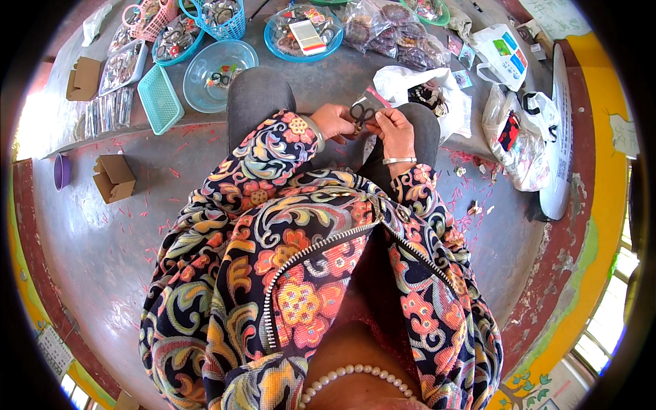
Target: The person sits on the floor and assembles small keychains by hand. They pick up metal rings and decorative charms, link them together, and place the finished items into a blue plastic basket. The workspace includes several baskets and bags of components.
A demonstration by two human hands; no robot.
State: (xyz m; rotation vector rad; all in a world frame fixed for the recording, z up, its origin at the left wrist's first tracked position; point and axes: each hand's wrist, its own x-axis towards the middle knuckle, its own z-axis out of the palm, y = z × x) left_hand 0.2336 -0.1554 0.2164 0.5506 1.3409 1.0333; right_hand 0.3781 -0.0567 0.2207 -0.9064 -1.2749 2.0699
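My left hand [333, 123] is closed on a small black looped piece [362, 115] held above my lap, between my knees. It could be scissor handles or a bow of cord; at this size I cannot make out which. My right hand [396, 133] pinches at the right side of the same piece with thumb and forefinger. A thin pink strip [378, 97] sticks up just beyond the fingers, beside something clear. Both fingertips are close together, and the fingers partly cover what they hold.
Ahead on the raised surface stand a blue basin [220, 96], a filled blue basin [273, 49], a turquoise basket [158, 102] and an open white bag [461, 109]. A cardboard box [114, 179] and a purple cup [62, 171] sit lower left. Pink scraps litter the floor.
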